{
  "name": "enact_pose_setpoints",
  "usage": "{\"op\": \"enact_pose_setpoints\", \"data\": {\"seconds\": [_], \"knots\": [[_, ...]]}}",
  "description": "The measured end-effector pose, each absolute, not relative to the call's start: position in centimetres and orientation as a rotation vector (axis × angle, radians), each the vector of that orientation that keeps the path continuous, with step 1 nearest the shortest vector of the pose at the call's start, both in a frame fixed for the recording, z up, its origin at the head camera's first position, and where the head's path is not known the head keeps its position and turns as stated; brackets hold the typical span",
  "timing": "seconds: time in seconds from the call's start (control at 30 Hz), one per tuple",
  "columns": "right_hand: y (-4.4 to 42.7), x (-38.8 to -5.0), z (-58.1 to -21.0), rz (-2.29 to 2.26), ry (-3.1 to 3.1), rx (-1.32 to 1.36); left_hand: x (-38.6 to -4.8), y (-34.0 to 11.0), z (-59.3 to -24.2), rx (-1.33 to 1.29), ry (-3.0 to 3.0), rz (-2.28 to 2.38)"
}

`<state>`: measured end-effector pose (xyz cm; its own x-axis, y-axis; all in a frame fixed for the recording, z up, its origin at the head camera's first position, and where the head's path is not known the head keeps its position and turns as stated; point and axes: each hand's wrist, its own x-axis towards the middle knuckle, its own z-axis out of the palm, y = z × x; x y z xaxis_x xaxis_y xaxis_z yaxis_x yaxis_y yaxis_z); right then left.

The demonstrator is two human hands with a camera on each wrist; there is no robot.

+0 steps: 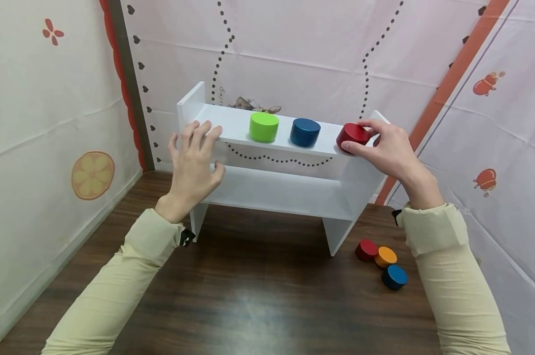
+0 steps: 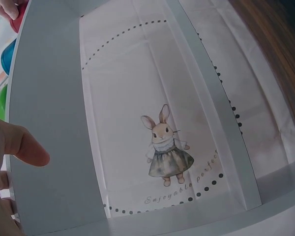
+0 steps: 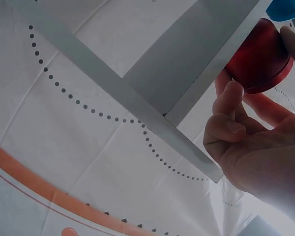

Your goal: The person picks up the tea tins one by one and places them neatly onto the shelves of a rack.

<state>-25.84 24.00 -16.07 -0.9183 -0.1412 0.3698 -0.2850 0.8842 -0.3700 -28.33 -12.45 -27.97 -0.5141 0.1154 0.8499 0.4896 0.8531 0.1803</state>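
At the right end of the white shelf's [image 1: 231, 116] top board, my right hand [image 1: 393, 150] pinches a dark red round block [image 1: 354, 136] between thumb and fingers. The right wrist view shows this red block [image 3: 260, 59] at the board's edge. A blue round block [image 1: 304, 132] and a bright green one [image 1: 264, 126] stand to its left on the same board. My left hand [image 1: 192, 165] rests its spread, slightly bent fingertips at the board's left front edge. In the left wrist view its thumb [image 2: 27, 145] points away from the fingers and holds nothing.
On the dark wooden tabletop [image 1: 258, 296], right of the shelf, lie another red block [image 1: 367, 250], an orange block [image 1: 385, 257] and a second blue block [image 1: 394, 277]. Patterned cloth walls [image 1: 294, 54] stand behind and at both sides. The shelf has a lower board [image 1: 276, 190].
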Motion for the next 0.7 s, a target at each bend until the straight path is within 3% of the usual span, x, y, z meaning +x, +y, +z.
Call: {"op": "enact_pose_setpoints", "data": {"seconds": [0.7], "knots": [[24.09,-25.55,-16.07,0.558,-2.738,0.309,-28.25,-12.54,-27.96,-0.445,-2.108,-0.473]]}}
